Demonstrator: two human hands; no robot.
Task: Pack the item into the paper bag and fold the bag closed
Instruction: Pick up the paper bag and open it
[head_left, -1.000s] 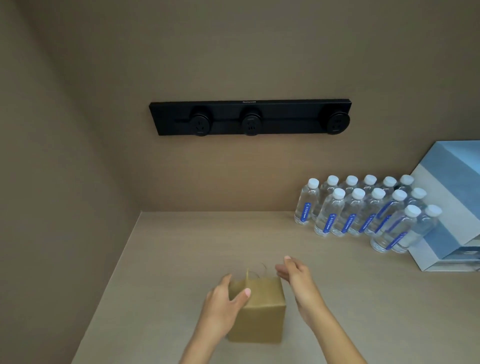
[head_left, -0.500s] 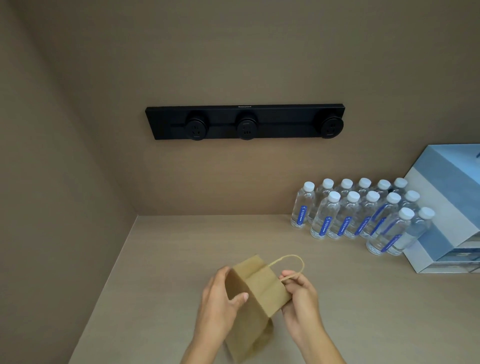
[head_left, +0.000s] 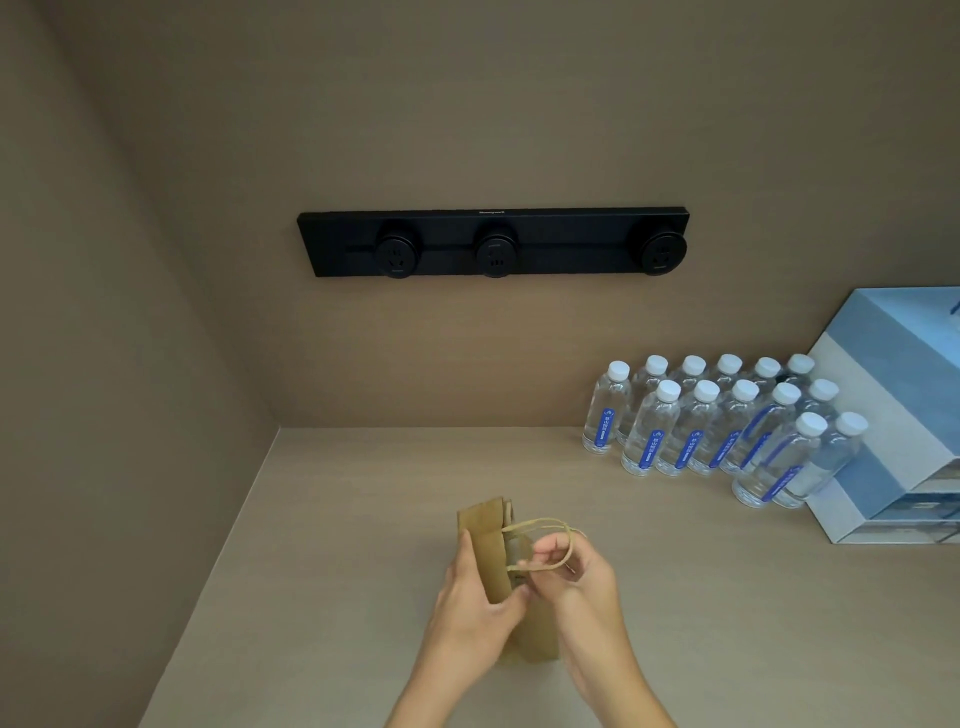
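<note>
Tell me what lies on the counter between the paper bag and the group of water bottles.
Nothing. In the head view the counter is bare between the paper bag, held by both hands, and the water bottles at the back right.

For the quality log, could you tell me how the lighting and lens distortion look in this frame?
Head view: soft, even light with no harsh glare; wide-angle bending leans the water bottles and blue box outward; the hands on the paper bag look slightly soft.
</note>
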